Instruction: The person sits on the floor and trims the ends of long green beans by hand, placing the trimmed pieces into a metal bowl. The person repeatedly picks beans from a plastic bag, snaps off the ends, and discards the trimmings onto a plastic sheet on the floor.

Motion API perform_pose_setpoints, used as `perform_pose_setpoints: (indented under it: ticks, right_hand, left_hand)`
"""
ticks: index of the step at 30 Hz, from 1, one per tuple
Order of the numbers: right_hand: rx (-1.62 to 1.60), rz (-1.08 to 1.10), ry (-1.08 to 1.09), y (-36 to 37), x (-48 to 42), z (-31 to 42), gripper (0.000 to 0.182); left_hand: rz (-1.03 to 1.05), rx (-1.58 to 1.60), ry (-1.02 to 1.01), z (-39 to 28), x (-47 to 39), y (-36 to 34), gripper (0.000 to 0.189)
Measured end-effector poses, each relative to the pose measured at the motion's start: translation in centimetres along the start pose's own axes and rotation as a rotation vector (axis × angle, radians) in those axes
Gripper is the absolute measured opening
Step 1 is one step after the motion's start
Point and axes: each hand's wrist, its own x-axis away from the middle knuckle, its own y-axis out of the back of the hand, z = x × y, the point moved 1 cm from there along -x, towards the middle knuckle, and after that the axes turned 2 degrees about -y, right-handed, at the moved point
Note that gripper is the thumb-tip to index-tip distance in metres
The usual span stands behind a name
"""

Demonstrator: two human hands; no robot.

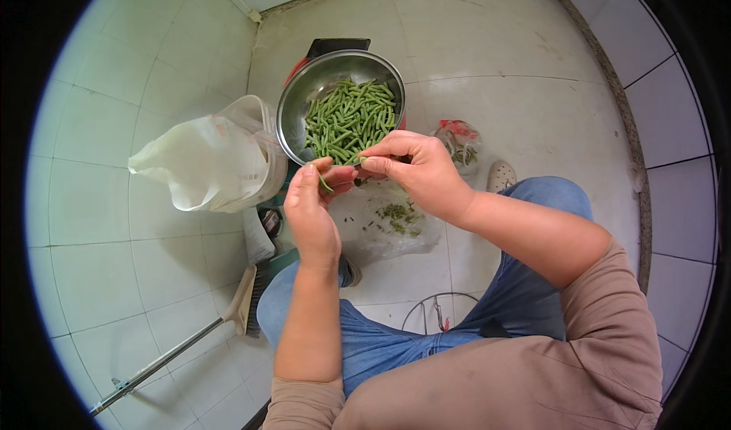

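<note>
Just in front of a stainless steel bowl (288, 110), both my hands are raised close together. The bowl holds a heap of cut green bean pieces (351, 118). My left hand (314, 213) has a thin green bean (325, 184) between thumb and fingers, its lower end sticking out. Between thumb and forefinger, my right hand (420, 170) pinches a small green bean piece (362, 159). Whether the two pieces join is hidden by the fingers. Below the hands, bean trimmings (400, 217) lie on a clear plastic sheet or bag (371, 244) on the floor.
A bin lined with a white plastic bag (211, 161) stands left of the bowl. A broom (243, 304) leans by my left knee. Right of the bowl sits a clear plastic bag (461, 147) with long beans or scraps inside. Tiled walls (94, 196) flank the tiled floor (502, 41).
</note>
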Motion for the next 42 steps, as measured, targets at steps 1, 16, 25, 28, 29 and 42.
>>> perform_pose_setpoints:
  ticks: [1,16,25,28,29,42]
  right_hand:
    - [-0.008,0.021,-0.035,0.1,0.0,0.0,0.014]
    - [0.732,0.366,0.033,2.9,-1.5,3.1,0.012]
    - [1.03,0.528,0.461,2.4,-0.9,2.4,0.011]
    - [0.935,0.407,0.421,3.1,-1.1,2.6,0.013]
    - [0.84,0.445,0.334,3.3,-1.3,2.6,0.014]
    - [-0.302,0.389,-0.256,1.1,-0.9,1.5,0.014]
  left_hand:
    - [-0.036,0.02,0.024,-0.4,-0.2,0.2,0.025]
    - [0.197,0.02,0.242,0.0,-0.2,1.6,0.018]
    - [0.466,-0.386,0.383,0.7,0.5,0.5,0.023]
    - [0.475,-0.235,0.359,0.8,0.5,0.4,0.024]
    - [0.495,-0.124,0.428,0.6,0.5,0.5,0.024]
    - [0.651,0.842,0.455,1.0,0.4,1.3,0.021]
